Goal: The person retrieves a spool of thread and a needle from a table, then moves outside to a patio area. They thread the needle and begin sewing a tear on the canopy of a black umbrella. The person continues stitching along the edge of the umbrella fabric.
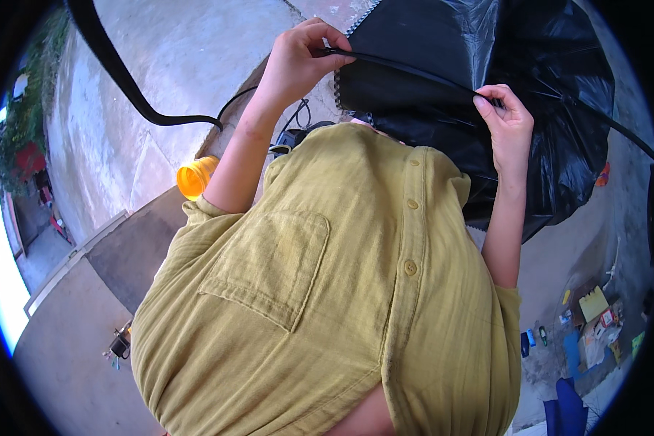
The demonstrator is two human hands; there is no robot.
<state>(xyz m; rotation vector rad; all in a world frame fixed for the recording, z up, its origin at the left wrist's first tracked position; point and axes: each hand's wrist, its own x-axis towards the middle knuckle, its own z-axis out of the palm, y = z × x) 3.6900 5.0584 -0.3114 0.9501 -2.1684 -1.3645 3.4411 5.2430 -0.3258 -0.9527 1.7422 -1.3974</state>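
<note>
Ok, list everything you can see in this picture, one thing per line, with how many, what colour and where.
plastic bag: one, black, upper right, its rim stretched between both hands
hose: one, black, curving across the upper left
cup: one, orange, lying left of the left forearm
concrete ground: grey, upper left
litter: several pieces, yellow, blue, green and mixed, on the ground at the lower right
blue thing: one, bottom right edge, kind unclear
shirt: one, olive yellow with buttons and a chest pocket, filling the middle
left hand: one, top centre, pinching the bag's rim
right hand: one, upper right, pinching the bag's rim
</note>
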